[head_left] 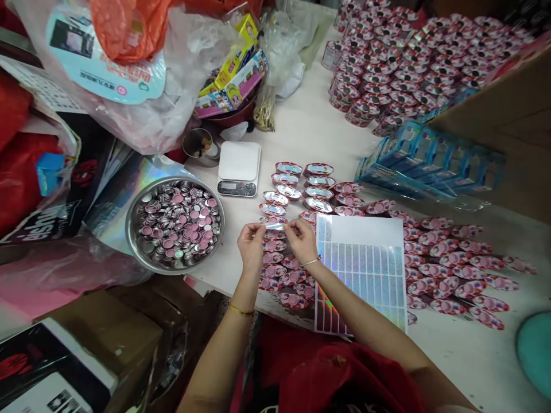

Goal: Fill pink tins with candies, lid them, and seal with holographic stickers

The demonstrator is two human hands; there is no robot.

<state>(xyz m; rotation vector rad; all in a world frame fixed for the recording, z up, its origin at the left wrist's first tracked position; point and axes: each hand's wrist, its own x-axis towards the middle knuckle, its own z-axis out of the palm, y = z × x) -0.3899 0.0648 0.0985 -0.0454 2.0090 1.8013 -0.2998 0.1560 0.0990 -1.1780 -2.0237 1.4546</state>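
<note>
My left hand (252,244) and my right hand (302,241) pinch the two ends of a shiny holographic sticker strip (274,226). The strip is right over one of the small red-and-white oval packages (272,219); whether it touches cannot be made out. A sheet of holographic stickers (361,269) lies beside my right hand, partly under my right forearm, with bare white backing at its top. Rows of packages with pink discs on top (294,277) stand around and under my hands. Farther back, several packages (318,192) carry shiny strips across their tops.
A steel bowl (132,229) of small pink and silver discs stands left, by a white digital scale (239,160). More packages (387,74) crowd the back right, near blue boxes (413,152). Plastic bags (185,57) fill the back left. A teal round object (536,355) sits right.
</note>
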